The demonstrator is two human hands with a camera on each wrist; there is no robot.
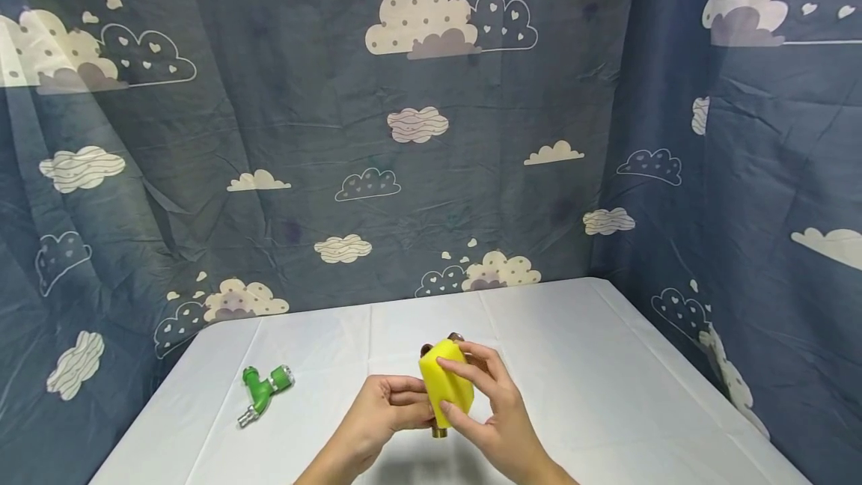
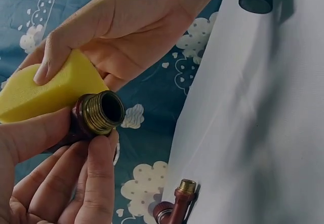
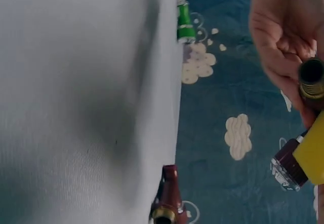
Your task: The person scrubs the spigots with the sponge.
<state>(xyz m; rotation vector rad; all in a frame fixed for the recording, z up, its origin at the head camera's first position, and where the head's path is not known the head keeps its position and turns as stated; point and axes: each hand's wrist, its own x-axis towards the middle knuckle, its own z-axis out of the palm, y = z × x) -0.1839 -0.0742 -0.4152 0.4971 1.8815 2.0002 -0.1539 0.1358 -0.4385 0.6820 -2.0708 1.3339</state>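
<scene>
My left hand (image 1: 385,416) pinches a dark red pipe fitting between thumb and fingers. The brass threaded end of the fitting (image 2: 104,113) is open toward the left wrist camera. My right hand (image 1: 497,404) holds a yellow sponge (image 1: 444,380) against the fitting's body, thumb on one side and fingers on the other. Much of the fitting is hidden behind the sponge. In the right wrist view, a dark red part with a silvery end (image 3: 288,165) sticks out past the sponge. Both hands are raised above the white table.
The white-covered table (image 1: 572,365) stands before a cloud-patterned curtain (image 1: 303,126). On its left lies a green branched fitting (image 1: 263,389) with silvery ends. Another dark red fitting (image 2: 178,203) with a brass thread rests on the tabletop beyond the hands.
</scene>
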